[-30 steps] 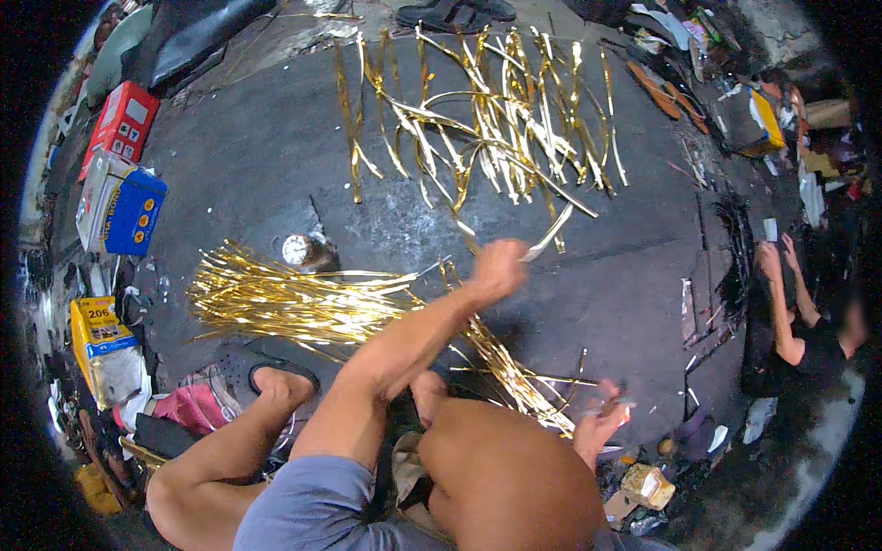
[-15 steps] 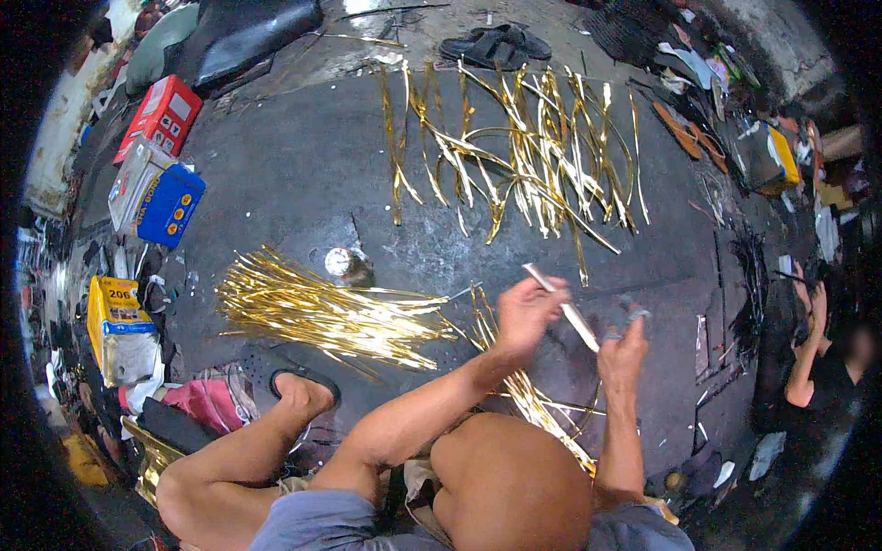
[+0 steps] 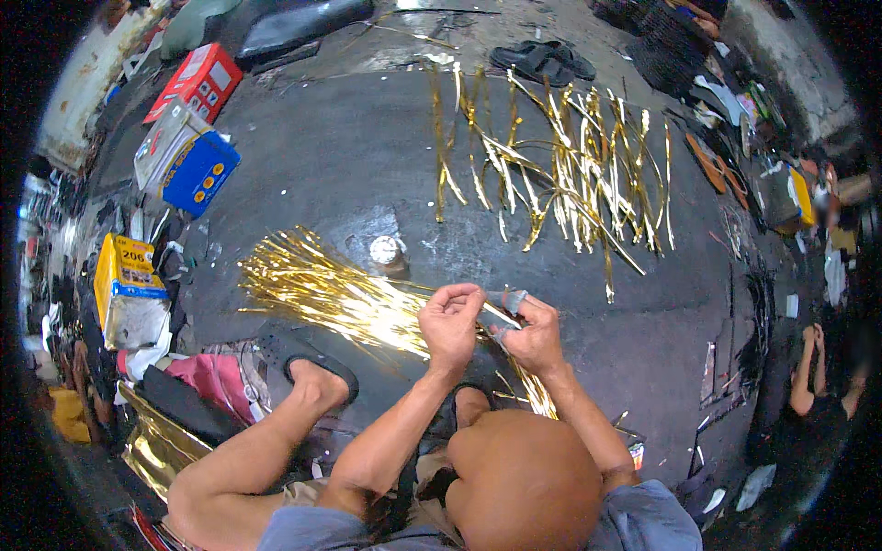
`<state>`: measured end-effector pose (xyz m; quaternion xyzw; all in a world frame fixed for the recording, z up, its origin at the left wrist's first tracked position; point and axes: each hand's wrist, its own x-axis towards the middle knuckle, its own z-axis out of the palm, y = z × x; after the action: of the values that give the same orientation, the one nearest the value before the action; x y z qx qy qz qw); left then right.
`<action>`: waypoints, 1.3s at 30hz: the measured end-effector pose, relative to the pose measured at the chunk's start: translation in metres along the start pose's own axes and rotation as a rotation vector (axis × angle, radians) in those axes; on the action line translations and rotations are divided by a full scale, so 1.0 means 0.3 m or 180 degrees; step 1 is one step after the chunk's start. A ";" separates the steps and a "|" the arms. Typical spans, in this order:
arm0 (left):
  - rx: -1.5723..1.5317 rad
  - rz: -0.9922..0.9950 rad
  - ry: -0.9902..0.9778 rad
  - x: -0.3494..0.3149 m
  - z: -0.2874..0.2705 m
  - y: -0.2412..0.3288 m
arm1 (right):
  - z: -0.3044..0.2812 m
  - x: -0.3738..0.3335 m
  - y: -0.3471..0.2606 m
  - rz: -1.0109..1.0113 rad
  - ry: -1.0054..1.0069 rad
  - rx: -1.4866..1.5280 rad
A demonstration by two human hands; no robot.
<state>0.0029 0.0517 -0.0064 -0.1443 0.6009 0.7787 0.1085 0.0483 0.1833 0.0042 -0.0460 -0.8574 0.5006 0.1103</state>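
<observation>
My left hand [image 3: 448, 329] is closed in a pinch on one end of a narrow pale-gold strip [image 3: 502, 317]. My right hand [image 3: 537, 336] grips the strip's other end, with greyish wrapping around some of its fingers. A thick bundle of shiny gold strips [image 3: 335, 298] lies on the dark mat just left of my left hand. More gold strips [image 3: 537, 393] run beneath my right hand toward my knee and are partly hidden. Farther off, loose gold strips [image 3: 588, 174] are spread across the mat. A small white-topped jar [image 3: 388, 254] stands beyond the bundle.
Along the left side are a red box [image 3: 197, 83], a blue box [image 3: 200, 174] and a yellow box [image 3: 130, 266]. Black sandals [image 3: 542, 62] lie at the far edge, brown sandals [image 3: 715, 170] at the right. Another person [image 3: 822, 404] sits at the far right.
Both hands have moved left and closer together with the strip, my right hand coming up beside the left. The whole view has shifted slightly, too.
</observation>
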 end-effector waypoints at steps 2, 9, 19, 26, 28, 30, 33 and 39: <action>0.0058 -0.0018 0.0221 0.012 -0.041 0.051 | 0.035 0.025 -0.045 -0.0117 -0.0117 -0.0151; -0.0554 -0.0281 0.0361 0.040 -0.130 0.072 | 0.107 0.065 -0.101 -0.0720 -0.0168 -0.0407; -0.1443 -0.0335 0.0006 -0.001 -0.133 0.116 | 0.129 0.094 -0.157 -0.1133 0.0095 -0.0431; -0.1525 -0.0274 0.0306 0.094 -0.216 0.236 | 0.110 0.080 -0.215 -0.1518 -0.0049 -0.0383; -0.1632 -0.0003 0.0362 0.138 -0.259 0.244 | 0.108 0.073 -0.225 -0.1593 -0.0119 -0.0282; -0.1752 0.0138 0.0489 0.178 -0.302 0.276 | 0.104 0.064 -0.231 -0.1669 -0.0194 -0.0218; -0.1812 0.0317 0.0545 0.259 -0.351 0.304 | 0.070 0.043 -0.237 -0.1575 -0.0194 -0.0308; -0.1951 0.0406 0.1115 0.430 -0.550 0.373 | 0.033 0.001 -0.197 -0.1744 -0.0465 -0.0269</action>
<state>-0.1403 -0.1370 0.0102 -0.2637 0.3567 0.8914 -0.0932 0.0476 0.1457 0.0509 0.2190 -0.8637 0.4179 0.1773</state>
